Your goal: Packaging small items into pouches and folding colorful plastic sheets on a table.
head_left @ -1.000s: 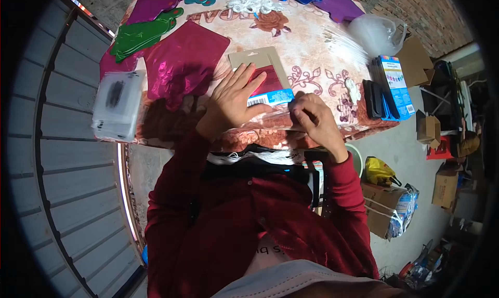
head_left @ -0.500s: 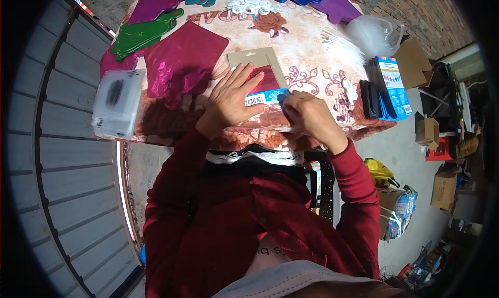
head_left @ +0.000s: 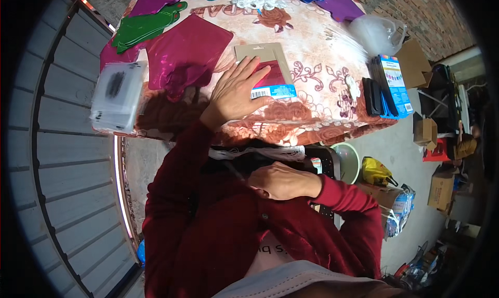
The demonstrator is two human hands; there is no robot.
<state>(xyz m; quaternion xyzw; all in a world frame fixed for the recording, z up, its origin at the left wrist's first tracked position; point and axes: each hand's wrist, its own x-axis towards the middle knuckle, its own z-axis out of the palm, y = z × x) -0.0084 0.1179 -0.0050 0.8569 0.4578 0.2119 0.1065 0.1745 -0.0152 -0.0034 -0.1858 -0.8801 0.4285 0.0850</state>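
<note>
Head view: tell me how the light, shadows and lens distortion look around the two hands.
Head view: sunlight strikes the floral tablecloth, and the left hand, flat on the carded packet, is brightly lit; the near table edge below it lies in shadow, as does the right hand against the red sweater; the fisheye bends the grey slats at left and blackens the corners.

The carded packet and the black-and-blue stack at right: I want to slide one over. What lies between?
In the head view, only the floral tablecloth lies between the carded packet and the stack.

A table (head_left: 312, 118) under a floral cloth carries a carded red packet (head_left: 270, 72) at centre, magenta foil (head_left: 187, 54) at nine o'clock, and blue boxes (head_left: 395, 85) at three.
</note>
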